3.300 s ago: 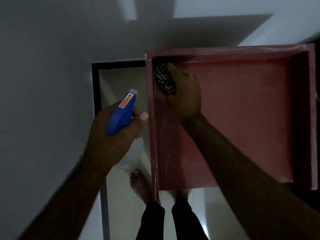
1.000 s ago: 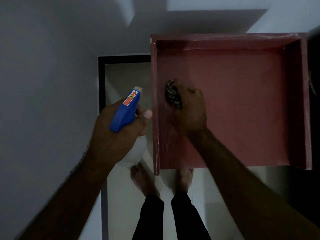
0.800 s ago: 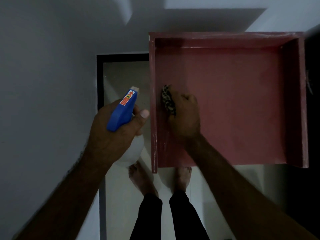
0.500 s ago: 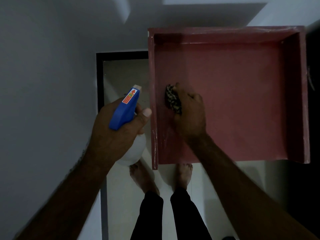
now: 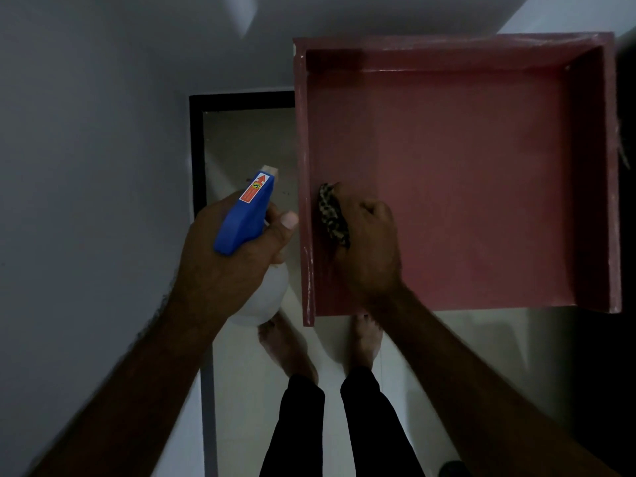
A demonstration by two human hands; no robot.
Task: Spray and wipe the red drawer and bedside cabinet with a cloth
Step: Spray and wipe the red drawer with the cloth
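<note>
The red drawer point(image 5: 481, 187) stands open below me, seen from above, its bottom bare. My right hand point(image 5: 370, 249) grips a dark patterned cloth point(image 5: 332, 215) and presses it on the drawer bottom against the left wall. My left hand point(image 5: 230, 266) holds a spray bottle point(image 5: 246, 215) with a blue trigger head and a white body, just left of the drawer's left wall, nozzle pointing away from me. The bedside cabinet is not clearly in view.
A white wall point(image 5: 86, 166) fills the left side. A black skirting strip point(image 5: 198, 153) frames the pale tiled floor point(image 5: 247, 390). My bare feet point(image 5: 285, 349) stand under the drawer's near edge. The right edge is dark.
My right hand keeps rubbing the cloth back and forth along the drawer's left side, now close against the left wall. The left hand with the bottle has barely moved.
</note>
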